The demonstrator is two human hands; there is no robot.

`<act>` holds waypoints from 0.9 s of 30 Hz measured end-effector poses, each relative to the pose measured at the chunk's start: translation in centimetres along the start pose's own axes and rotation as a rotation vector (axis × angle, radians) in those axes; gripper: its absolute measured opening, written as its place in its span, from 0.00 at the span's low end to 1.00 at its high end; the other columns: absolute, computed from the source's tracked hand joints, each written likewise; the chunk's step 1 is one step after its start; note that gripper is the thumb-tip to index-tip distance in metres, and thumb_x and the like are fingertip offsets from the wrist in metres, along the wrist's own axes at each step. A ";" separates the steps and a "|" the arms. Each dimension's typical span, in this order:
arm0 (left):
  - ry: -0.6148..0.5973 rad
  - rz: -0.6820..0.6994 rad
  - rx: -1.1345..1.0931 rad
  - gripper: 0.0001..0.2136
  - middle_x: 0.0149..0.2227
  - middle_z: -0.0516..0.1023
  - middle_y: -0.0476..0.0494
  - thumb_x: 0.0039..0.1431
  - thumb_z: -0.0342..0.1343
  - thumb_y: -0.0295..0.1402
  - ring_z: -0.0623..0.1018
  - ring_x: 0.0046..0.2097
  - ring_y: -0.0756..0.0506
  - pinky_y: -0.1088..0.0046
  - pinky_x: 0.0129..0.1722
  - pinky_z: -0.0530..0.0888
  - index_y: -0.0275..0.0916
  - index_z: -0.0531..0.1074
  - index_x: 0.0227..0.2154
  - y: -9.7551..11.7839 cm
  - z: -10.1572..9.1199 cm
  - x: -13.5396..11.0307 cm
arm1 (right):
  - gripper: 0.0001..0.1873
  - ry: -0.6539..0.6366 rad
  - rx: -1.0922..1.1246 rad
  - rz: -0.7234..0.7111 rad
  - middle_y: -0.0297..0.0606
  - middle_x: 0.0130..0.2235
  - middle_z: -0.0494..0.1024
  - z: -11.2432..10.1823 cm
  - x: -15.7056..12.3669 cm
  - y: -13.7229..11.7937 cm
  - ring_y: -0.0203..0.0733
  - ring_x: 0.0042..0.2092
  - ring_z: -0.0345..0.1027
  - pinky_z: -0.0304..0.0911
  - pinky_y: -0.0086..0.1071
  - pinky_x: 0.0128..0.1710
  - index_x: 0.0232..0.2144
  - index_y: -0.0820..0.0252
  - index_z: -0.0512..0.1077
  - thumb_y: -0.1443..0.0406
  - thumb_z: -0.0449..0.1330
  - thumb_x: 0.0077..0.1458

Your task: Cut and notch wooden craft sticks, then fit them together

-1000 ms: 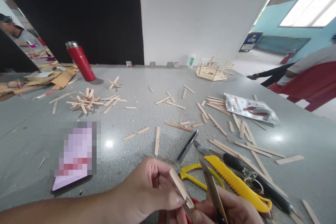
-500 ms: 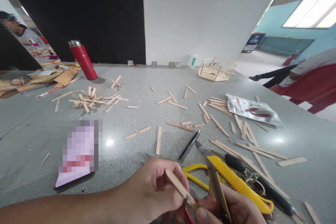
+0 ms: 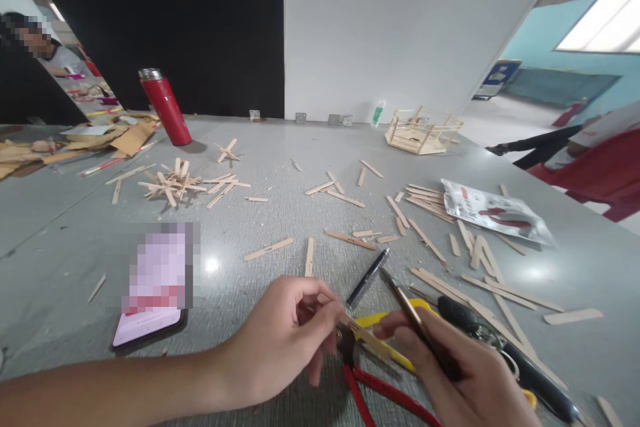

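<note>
My left hand (image 3: 287,340) pinches one end of a wooden craft stick (image 3: 373,339), which shows a small notch near the fingers. The stick's other end points toward my right hand (image 3: 467,367), which is closed around a slim craft knife (image 3: 417,321) with a dark, brownish handle. Its point is directed up and away from me; the tip overlaps dark things behind it. Beneath the hands lie red-handled pliers (image 3: 395,395), and a yellow-handled tool (image 3: 375,318) is partly covered by my right hand. A black pen (image 3: 369,277) lies just beyond.
A phone (image 3: 150,330) lies at left, below a red bottle (image 3: 167,110). Loose sticks (image 3: 270,249) are scattered across the table. At right are a silver packet (image 3: 495,210) and a stick-built frame (image 3: 420,137). One person (image 3: 65,57) is at far left.
The stick has turned flatter, and my hands have moved slightly apart. My right hand has lifted and tilted the knife, baring more of the red pliers. The view has shifted a little.
</note>
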State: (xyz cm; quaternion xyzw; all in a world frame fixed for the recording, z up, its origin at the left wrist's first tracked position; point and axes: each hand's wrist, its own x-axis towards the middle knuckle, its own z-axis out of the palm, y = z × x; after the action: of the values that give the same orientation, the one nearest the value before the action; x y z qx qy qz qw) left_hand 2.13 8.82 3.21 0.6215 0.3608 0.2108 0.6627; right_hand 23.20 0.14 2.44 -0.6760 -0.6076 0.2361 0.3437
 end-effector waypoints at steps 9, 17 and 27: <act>0.012 -0.122 0.054 0.16 0.23 0.75 0.50 0.68 0.52 0.40 0.68 0.14 0.56 0.82 0.13 0.61 0.36 0.71 0.28 -1.1 -1.1 1.0 | 0.18 0.040 -0.238 -0.261 0.40 0.40 0.86 -1.7 1.5 0.5 0.42 0.35 0.83 0.77 0.26 0.31 0.58 0.50 0.63 0.57 0.52 0.69; -0.014 -0.124 0.014 0.16 0.26 0.77 0.50 0.69 0.52 0.43 0.72 0.16 0.56 0.84 0.14 0.62 0.36 0.72 0.31 -1.0 -1.3 1.1 | 0.24 -0.154 -0.541 -0.519 0.36 0.53 0.82 -2.3 0.5 2.5 0.49 0.44 0.83 0.81 0.39 0.38 0.64 0.42 0.61 0.65 0.49 0.69; 0.103 -0.057 0.079 0.19 0.23 0.73 0.52 0.69 0.52 0.44 0.69 0.18 0.57 0.83 0.17 0.62 0.37 0.69 0.26 -0.7 -0.6 0.4 | 0.43 -0.205 -0.735 -0.790 0.50 0.51 0.82 -2.5 0.2 2.0 0.52 0.45 0.82 0.79 0.37 0.30 0.74 0.59 0.38 0.79 0.45 0.61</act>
State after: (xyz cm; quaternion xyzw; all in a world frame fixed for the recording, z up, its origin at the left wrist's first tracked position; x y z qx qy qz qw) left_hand 1.81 9.38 2.45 0.6248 0.4199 0.2091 0.6241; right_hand 26.34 -0.12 2.60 -0.4457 -0.8879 -0.0742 0.0864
